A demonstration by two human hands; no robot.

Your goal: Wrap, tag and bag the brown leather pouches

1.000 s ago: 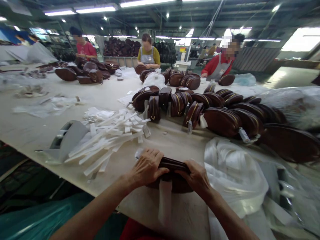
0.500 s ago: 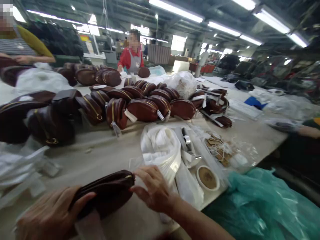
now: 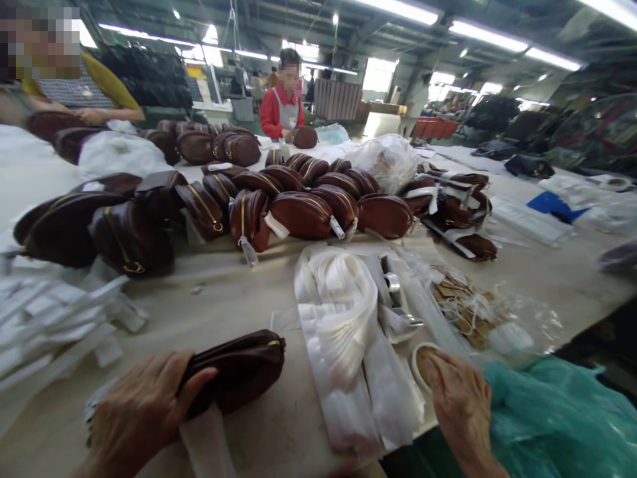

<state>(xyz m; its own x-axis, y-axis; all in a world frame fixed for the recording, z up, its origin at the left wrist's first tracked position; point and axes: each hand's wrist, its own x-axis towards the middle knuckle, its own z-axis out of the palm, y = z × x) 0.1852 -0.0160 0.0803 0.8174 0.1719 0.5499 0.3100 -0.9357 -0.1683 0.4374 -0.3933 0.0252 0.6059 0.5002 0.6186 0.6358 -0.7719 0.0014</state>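
My left hand (image 3: 144, 405) grips a dark brown leather pouch (image 3: 243, 368) with a gold zip along its top, lying tilted above the near table. A pale strip (image 3: 209, 441) hangs below the pouch by my thumb. At the right, my right hand (image 3: 460, 398) reaches down to a small round white dish (image 3: 417, 365) with brownish contents. Its fingers are bent together, with the tips over or in the dish; whether they pinch anything is hidden. Between the hands lies a thick bundle of white translucent sleeves (image 3: 338, 312).
Rows of brown pouches (image 3: 298, 216) cross the table. White strips (image 3: 54, 312) are heaped at left; tan tags (image 3: 462, 299) lie beyond the dish. Green plastic (image 3: 562, 411) bulges at the right edge. Co-workers (image 3: 284, 106) (image 3: 94, 86) stand across the table.
My right hand has left the pouch's zip end and moved right to the dish. My left hand still holds the pouch. The camera view has turned slightly left.
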